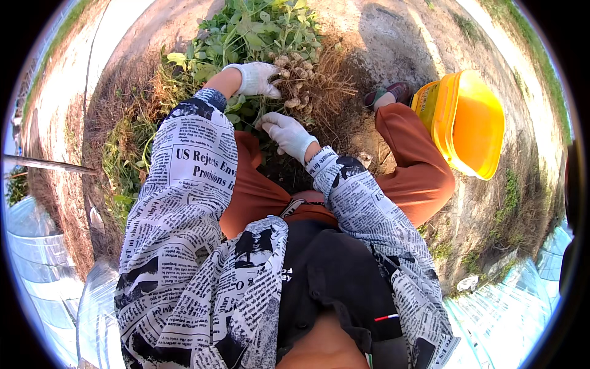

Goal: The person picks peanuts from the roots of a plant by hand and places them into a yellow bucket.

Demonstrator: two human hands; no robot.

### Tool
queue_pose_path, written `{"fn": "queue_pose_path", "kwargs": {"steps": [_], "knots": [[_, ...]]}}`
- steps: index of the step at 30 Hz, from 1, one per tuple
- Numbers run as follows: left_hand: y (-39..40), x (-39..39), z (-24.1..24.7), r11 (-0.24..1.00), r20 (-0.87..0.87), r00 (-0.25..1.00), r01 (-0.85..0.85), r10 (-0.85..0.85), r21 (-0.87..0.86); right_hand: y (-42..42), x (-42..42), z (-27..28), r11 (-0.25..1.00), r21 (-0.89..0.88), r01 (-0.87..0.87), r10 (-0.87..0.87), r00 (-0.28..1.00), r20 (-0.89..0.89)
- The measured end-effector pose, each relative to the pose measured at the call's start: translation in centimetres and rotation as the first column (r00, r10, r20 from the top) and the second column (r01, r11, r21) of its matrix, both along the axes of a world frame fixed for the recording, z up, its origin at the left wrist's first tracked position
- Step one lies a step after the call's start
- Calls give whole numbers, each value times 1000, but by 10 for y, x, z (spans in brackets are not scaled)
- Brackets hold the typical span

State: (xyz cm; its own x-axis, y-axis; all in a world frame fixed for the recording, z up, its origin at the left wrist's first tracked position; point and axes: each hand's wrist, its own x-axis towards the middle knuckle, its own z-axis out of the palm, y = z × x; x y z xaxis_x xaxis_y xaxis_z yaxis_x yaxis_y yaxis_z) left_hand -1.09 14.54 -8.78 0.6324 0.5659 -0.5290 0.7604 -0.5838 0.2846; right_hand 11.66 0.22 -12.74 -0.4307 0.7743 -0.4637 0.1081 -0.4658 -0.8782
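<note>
My left hand [260, 79], in a white knit glove, grips an uprooted peanut plant [258, 34] where its stems meet the roots. A cluster of soil-dusted peanut pods [299, 83] hangs beside the fingertips, among dry brown roots [334, 85]. Just below the cluster is my right hand [289, 134], gloved too, its fingers bent at a few thin green stems. Whether those fingers pinch a stem is unclear. Green leaves spread beyond my left hand, away from me.
A yellow plastic bucket [479, 124] lies tilted at the right, its mouth facing me, beside my bent leg. More pulled plants [131, 138] are heaped at the left. A thin pole [50, 164] juts in from the left. Clear plastic sheeting [502, 295] lies behind me.
</note>
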Motion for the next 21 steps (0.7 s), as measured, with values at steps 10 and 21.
{"fn": "queue_pose_path", "kwargs": {"steps": [10, 21], "knots": [[6, 2, 6, 999, -68, 997, -33, 31, -31, -29, 150, 34, 815, 28, 579, -532, 765, -364], [4, 1, 8, 999, -45, 999, -30, 30, -11, -8, 138, 32, 696, 83, 713, -610, 648, -455]]}}
